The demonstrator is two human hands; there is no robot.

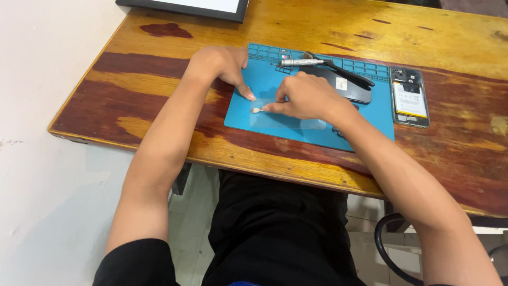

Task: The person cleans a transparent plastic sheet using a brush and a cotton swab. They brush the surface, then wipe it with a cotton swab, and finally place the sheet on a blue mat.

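Work piece: thin clear rectangular film sheet (288, 119) lying flat on the blue silicone repair mat (248, 114), centre of frame, partly under the right hand
Handling (judged): very light, floppy, likely to crease or pick up prints; best taken by an edge or corner, not the face
Small item: tiny pale tab-like piece (256, 110) at the film's left end, too small to tell what it is
Right hand (307, 98): fingers curled, thumb and forefinger pinched closed on the pale piece, knuckles resting over the film
Left hand (222, 66): upper centre-left of frame, holding nothing; one extended fingertip pressed down on the mat just above the pale piece (appears to steady the film's edge)
Nearby, upper right of mat: slim silver pen-shaped tool (301, 62), black tweezers (349, 75) lying over a black phone back cover (338, 85)
Right of mat: opened smartphone with exposed battery (409, 97) on the worn varnished wooden table (159, 79)
Top edge of frame: black-framed white panel (185, 6)
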